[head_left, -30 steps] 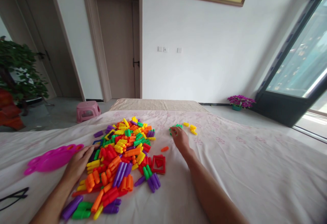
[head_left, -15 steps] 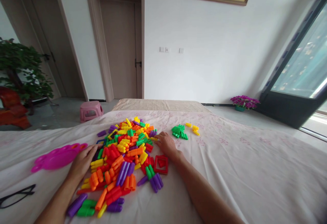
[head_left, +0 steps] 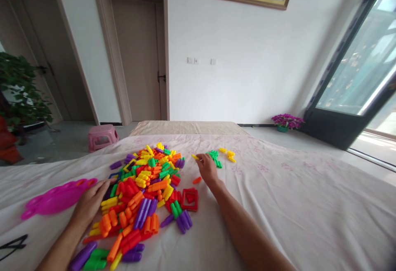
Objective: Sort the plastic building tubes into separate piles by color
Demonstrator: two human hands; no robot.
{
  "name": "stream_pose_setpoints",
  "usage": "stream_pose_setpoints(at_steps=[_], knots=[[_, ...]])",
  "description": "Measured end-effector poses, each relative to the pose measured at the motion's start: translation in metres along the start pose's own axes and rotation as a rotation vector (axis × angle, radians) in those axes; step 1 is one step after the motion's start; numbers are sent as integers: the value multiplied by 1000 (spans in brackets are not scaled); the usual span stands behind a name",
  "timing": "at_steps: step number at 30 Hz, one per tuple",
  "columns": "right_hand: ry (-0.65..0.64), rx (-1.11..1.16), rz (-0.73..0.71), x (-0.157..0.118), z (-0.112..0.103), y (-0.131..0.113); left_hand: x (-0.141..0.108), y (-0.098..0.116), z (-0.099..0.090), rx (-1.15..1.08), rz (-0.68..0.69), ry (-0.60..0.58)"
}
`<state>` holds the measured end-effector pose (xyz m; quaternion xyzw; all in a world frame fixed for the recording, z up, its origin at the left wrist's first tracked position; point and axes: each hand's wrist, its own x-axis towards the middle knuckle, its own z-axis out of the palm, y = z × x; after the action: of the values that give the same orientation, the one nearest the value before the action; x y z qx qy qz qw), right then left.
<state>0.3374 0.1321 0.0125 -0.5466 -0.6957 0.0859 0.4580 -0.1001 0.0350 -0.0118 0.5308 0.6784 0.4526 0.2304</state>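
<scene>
On floral cloth, pink stool beyond (head_left: 103,137)

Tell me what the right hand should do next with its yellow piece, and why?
I'd have the right hand set its yellow piece beside the small yellow group. That group lies past the green group, away from the mixed pile, so matching colors seems sensible.

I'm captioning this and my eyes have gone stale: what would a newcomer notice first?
Probably the bright, many-coloured heap of plastic pieces, left of centre on the pale cloth. Next, the magenta tray left of the left hand, and the small yellow piece held by the right hand.
</scene>
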Motion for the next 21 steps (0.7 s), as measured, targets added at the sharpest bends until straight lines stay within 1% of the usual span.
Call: stream_pose_setpoints(at_steps=[3, 5, 7, 9, 12, 14, 16, 17, 19, 21], knots=[[223, 14, 102, 12, -20, 33, 0, 2, 0, 7, -30, -21], [336, -10, 192, 16, -35, 57, 0, 3, 0, 12, -39, -22], [403, -47, 292, 16, -48, 79, 0, 4, 0, 10, -42, -19], [443, -74, 396, 14, -59, 97, 1, 4, 1, 9, -44, -20], [511, -73, 517, 10, -70, 112, 2, 0, 1, 5, -41, -27], [565, -58, 530, 10, -72, 113, 4, -3, 0, 7, -38, -27], [586, -55, 463, 12, -68, 104, 5, -6, 0, 16, -34, -21], [568, -53, 402, 13, -64, 96, 6, -7, 0, 20, -32, -18], [465, -40, 241, 14, -52, 76, 6, -9, 0, 20, -27, -16], [291, -11, 66, 11, -37, 51, 6, -10, 0, 7, -27, -19]])
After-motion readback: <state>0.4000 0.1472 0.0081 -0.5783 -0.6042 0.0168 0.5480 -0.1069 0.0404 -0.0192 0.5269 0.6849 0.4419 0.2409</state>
